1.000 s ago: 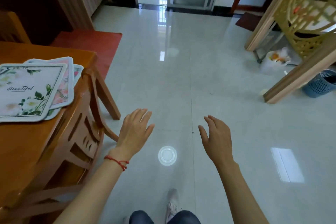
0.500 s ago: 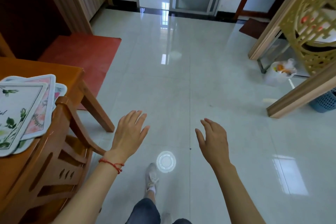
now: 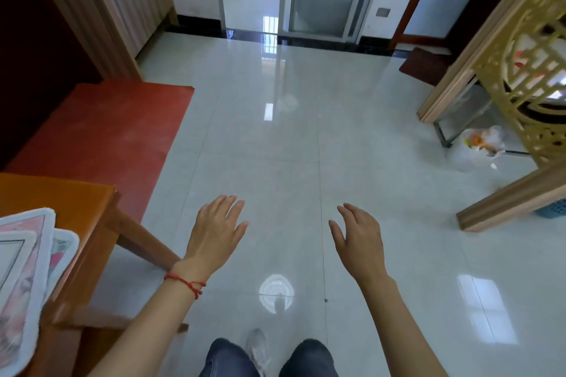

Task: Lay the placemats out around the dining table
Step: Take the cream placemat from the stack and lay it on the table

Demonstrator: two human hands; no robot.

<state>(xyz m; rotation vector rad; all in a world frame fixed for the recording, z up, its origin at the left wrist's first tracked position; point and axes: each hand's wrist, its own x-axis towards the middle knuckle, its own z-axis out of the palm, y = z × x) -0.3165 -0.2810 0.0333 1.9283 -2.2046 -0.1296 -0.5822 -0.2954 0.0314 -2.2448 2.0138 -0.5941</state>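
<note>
Both hands hang over the glossy pale tiled floor [image 3: 306,138], holding nothing. The left hand [image 3: 216,231] — a red string bracelet [image 3: 185,282] at its wrist — has straight fingers, its grip open; the right hand [image 3: 360,240] is relaxed, fingers loosely bent, grip open too. The stack of floral fabric placemats with white borders [image 3: 27,272] lies on the orange-brown wooden desk [image 3: 67,205] at the left edge — well apart from either hand. A red mat [image 3: 107,131] lies beyond the desk.
</note>
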